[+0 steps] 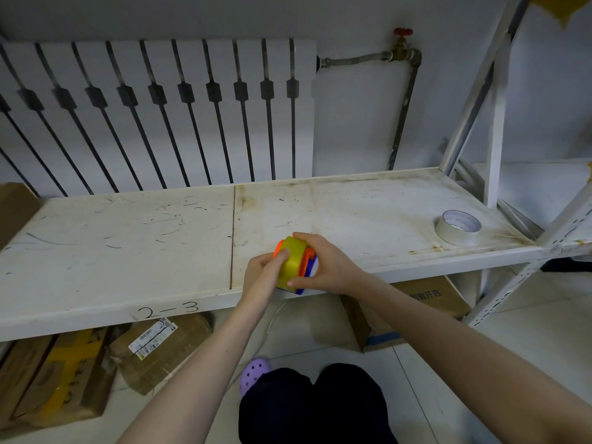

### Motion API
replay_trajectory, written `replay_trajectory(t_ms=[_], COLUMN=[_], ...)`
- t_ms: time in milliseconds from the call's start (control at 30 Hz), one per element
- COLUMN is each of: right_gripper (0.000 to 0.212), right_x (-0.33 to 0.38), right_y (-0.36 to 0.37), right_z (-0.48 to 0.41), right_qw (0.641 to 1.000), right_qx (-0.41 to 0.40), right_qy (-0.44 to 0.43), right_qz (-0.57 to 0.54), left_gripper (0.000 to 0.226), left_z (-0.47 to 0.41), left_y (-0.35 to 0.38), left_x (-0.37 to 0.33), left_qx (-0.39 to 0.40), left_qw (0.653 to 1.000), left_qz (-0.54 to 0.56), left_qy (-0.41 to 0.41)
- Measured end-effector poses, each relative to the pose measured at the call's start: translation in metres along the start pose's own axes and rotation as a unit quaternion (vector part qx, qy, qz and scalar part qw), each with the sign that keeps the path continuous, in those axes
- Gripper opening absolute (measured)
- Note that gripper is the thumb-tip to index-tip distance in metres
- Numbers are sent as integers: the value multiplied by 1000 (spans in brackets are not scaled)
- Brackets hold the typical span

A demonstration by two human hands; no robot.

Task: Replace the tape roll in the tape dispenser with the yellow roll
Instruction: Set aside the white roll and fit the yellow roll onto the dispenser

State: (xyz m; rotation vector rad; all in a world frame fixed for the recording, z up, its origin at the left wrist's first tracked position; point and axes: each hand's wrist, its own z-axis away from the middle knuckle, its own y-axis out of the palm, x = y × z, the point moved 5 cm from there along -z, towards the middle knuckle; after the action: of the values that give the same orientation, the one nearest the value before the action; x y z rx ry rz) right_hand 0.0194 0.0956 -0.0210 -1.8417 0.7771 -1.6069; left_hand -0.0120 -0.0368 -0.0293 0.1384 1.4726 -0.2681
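at the near edge of the white shelf (128, 238) we see the left hand (261, 272) and right hand (326, 267) each grasping the orange tape dispenser (307, 262) carrying the yellow roll (293, 261), a white tape roll (457, 227) far right.

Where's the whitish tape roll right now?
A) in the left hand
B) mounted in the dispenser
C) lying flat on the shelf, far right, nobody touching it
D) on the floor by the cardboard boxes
C: the whitish tape roll lies flat on the shelf at far right, well away from both the left hand and the right hand, which hold the yellow roll on the dispenser.
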Motion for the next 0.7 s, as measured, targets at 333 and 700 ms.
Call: replay_trajectory(t_ms=[333, 700], right_gripper=[29, 37], right_x=[-6, -10], right_y=[2, -5], right_z=[-6, -6], right_qw=[953, 950], right_qx=[48, 8], right_qy=[91, 165], right_qz=[-285, -264], left_gripper=[31, 39], left_z=[7, 7], left_y=[-6, -4], left_x=[11, 12], left_qx=[140, 190], left_qw=[988, 975], left_qz=[-24, -87], left_qy=[57, 73])
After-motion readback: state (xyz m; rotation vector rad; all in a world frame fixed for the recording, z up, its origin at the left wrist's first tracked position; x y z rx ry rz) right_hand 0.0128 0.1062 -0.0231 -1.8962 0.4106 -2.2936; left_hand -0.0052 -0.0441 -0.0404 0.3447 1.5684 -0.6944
